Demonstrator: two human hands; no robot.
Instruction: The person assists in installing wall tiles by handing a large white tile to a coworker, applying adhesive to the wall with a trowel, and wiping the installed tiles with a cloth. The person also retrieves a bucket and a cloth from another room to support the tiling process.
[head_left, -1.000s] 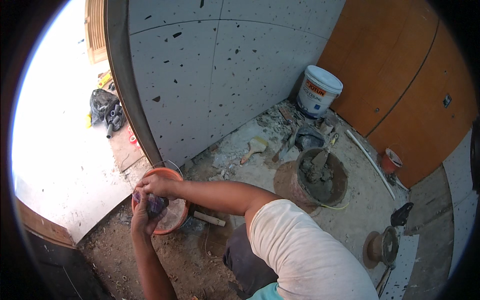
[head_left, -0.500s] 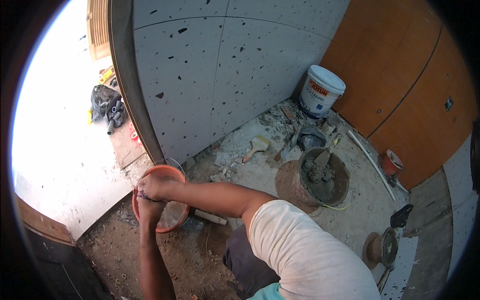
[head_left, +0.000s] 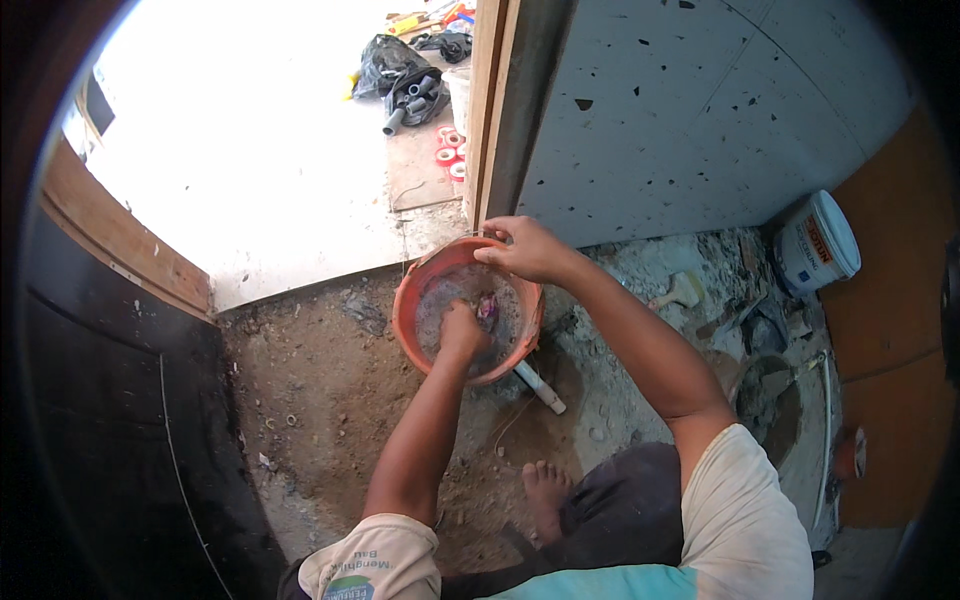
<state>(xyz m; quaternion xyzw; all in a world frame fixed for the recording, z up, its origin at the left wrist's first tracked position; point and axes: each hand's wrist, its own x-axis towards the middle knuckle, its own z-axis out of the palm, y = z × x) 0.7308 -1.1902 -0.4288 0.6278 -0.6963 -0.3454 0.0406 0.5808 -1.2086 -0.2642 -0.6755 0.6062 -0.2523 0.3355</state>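
Note:
An orange bucket [head_left: 404, 318] of murky, frothy water stands on the dirt floor by the doorway. My left hand [head_left: 462, 330] dips into it from the near side, its fingers partly hidden by the water. Against that hand lies a crumpled pink-and-purple piece [head_left: 487, 310], perhaps cloth, which the fingers seem to hold. At the far right of the rim, my right hand [head_left: 522, 250] grips the bucket, thumb on the inner side and fingers over the edge.
A white pipe piece [head_left: 541, 388] sticks out beside the bucket. To the right are a paintbrush [head_left: 680, 290], a white paint pail [head_left: 815, 243], and a mortar tub [head_left: 768, 392] partly behind my arm. Beyond the doorway lies a black bag [head_left: 392, 68] with grey pipe fittings.
My hands were together over the bucket; now they are apart, the left down in the water and the right on the rim. The view has swung left.

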